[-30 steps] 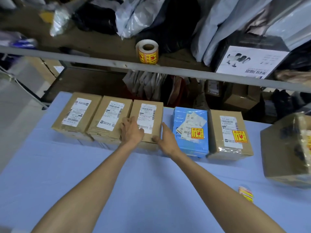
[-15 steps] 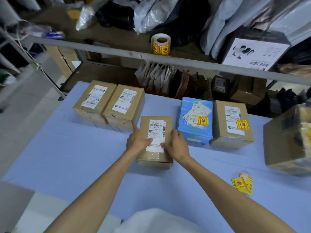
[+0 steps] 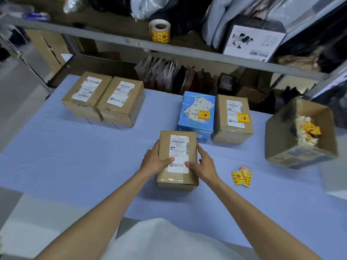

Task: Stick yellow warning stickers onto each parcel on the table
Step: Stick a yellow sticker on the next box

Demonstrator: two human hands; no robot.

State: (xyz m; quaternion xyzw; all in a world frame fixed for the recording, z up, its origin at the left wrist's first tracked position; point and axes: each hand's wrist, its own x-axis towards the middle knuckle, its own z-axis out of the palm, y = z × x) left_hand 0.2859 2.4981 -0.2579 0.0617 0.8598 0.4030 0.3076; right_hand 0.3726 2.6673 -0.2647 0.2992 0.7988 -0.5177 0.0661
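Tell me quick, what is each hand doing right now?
Left hand: holding the brown parcel by its left side, thumb on top.
Right hand: holding the same parcel by its right side.

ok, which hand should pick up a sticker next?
Right, probably. The stickers lie loose on the table just right of the box, nearest the right hand; the left hand, on the box's far side, can steady it.

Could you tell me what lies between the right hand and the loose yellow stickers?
Only bare table lies between the right hand and the loose yellow stickers, in the head view.
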